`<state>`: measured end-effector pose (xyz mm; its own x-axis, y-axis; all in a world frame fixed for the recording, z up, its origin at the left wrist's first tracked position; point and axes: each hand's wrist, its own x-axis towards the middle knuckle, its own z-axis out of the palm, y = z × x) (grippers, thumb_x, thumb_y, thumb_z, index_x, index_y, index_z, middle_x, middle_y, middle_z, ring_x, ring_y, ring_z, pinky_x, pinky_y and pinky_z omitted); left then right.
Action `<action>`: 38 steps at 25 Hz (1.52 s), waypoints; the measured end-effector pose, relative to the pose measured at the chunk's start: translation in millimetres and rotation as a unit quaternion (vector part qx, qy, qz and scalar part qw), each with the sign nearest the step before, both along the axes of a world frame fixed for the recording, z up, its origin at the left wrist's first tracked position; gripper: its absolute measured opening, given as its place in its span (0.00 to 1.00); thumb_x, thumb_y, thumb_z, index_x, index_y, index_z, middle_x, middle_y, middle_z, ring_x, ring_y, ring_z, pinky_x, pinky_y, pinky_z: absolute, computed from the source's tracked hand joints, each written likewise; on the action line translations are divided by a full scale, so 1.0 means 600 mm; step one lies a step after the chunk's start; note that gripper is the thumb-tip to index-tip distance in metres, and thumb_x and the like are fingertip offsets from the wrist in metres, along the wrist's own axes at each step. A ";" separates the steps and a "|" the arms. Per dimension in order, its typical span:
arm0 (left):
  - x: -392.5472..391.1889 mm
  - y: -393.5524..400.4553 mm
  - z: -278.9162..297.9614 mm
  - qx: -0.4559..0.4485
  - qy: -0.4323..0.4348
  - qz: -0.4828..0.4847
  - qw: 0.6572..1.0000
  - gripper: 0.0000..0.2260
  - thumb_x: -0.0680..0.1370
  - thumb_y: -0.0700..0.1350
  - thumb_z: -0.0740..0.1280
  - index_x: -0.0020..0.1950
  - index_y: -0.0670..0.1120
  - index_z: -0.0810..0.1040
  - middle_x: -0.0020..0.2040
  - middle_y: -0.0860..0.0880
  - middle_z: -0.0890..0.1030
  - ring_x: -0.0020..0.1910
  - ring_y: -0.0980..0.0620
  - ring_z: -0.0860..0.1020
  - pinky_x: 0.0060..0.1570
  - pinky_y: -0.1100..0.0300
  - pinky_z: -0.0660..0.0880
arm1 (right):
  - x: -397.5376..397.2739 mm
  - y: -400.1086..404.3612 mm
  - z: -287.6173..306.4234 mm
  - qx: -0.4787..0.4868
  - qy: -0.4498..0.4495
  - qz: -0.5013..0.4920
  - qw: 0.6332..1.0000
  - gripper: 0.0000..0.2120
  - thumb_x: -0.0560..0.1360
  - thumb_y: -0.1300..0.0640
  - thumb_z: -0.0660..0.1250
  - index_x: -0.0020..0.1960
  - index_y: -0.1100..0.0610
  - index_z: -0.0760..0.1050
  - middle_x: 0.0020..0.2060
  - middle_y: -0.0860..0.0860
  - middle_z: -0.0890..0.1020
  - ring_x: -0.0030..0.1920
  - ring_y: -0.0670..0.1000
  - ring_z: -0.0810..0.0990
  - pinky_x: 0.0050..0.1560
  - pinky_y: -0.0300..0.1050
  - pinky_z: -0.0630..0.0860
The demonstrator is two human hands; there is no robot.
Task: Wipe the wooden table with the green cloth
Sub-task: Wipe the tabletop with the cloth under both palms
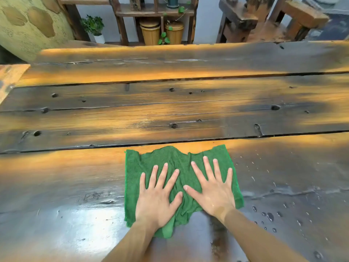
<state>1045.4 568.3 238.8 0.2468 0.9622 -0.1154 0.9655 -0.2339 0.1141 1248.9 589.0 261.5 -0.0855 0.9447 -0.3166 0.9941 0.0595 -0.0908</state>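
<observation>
Pressing flat on the green cloth, both left hand and right hand with fingers splayed, gripping nothing; cloth spread wide across the near plank of the counter, water droplets lay just rightward, nearer the right hand.

Rumpled green cloth lies spread flat on dark plank wooden table.

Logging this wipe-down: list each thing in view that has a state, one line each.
green cloth: spread flat on the table, rumpled in the middle, pinned under both hands.
left hand: open, palm down on the cloth.
right hand: open, palm down on the cloth.
wooden table: glossy near the hands.
water droplets: unwiped, right of the cloth.
</observation>
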 end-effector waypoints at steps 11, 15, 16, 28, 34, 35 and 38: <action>0.026 -0.292 0.028 -0.067 0.008 -0.004 0.998 0.31 0.74 0.66 0.60 0.77 0.61 0.67 0.80 0.47 0.65 0.76 0.39 0.66 0.67 0.25 0.59 | 0.058 -0.300 -0.012 0.034 -0.016 -0.018 0.999 0.40 0.74 0.21 0.51 0.80 0.39 0.58 0.80 0.51 0.62 0.79 0.57 0.56 0.72 0.67 0.52; 0.030 -0.313 0.023 -0.074 0.024 -0.018 0.997 0.32 0.73 0.69 0.61 0.77 0.62 0.67 0.79 0.45 0.66 0.77 0.39 0.62 0.65 0.22 0.60 | 0.103 -0.331 -0.004 0.009 -0.011 -0.067 0.998 0.41 0.72 0.19 0.51 0.80 0.36 0.54 0.80 0.51 0.60 0.80 0.55 0.52 0.73 0.61 0.47; 0.033 -0.308 0.024 -0.075 0.020 -0.014 0.997 0.32 0.74 0.69 0.60 0.77 0.62 0.68 0.78 0.45 0.67 0.78 0.40 0.61 0.65 0.22 0.59 | 0.114 -0.328 -0.001 0.002 -0.015 -0.070 0.997 0.41 0.71 0.19 0.51 0.80 0.36 0.54 0.80 0.51 0.61 0.79 0.55 0.53 0.72 0.62 0.48; 0.073 -0.160 0.026 -0.082 0.041 -0.017 0.996 0.35 0.70 0.70 0.63 0.76 0.61 0.68 0.79 0.45 0.66 0.75 0.34 0.66 0.65 0.20 0.57 | 0.154 -0.159 -0.004 0.002 -0.010 -0.055 0.998 0.43 0.69 0.17 0.51 0.79 0.36 0.59 0.81 0.51 0.58 0.80 0.60 0.56 0.71 0.76 0.53; 0.097 -0.017 0.018 -0.073 0.052 0.003 0.996 0.34 0.74 0.70 0.59 0.79 0.62 0.64 0.81 0.47 0.62 0.78 0.37 0.62 0.67 0.22 0.55 | 0.174 -0.007 -0.013 0.034 -0.006 -0.044 0.998 0.42 0.70 0.19 0.52 0.78 0.39 0.63 0.79 0.52 0.63 0.78 0.61 0.60 0.68 0.79 0.57; 0.101 0.009 0.018 -0.076 0.052 -0.001 0.996 0.34 0.75 0.70 0.58 0.79 0.62 0.63 0.81 0.48 0.61 0.78 0.38 0.61 0.68 0.22 0.56 | 0.179 0.026 -0.016 0.039 -0.002 -0.041 0.998 0.41 0.71 0.19 0.52 0.78 0.39 0.63 0.79 0.52 0.62 0.78 0.61 0.60 0.68 0.79 0.57; 0.106 0.095 0.011 -0.061 0.053 0.007 0.997 0.32 0.77 0.70 0.54 0.80 0.62 0.60 0.82 0.49 0.59 0.80 0.39 0.58 0.68 0.24 0.57 | 0.184 0.117 -0.026 0.061 0.006 -0.026 0.998 0.42 0.72 0.20 0.53 0.78 0.41 0.63 0.79 0.53 0.62 0.78 0.62 0.60 0.68 0.79 0.57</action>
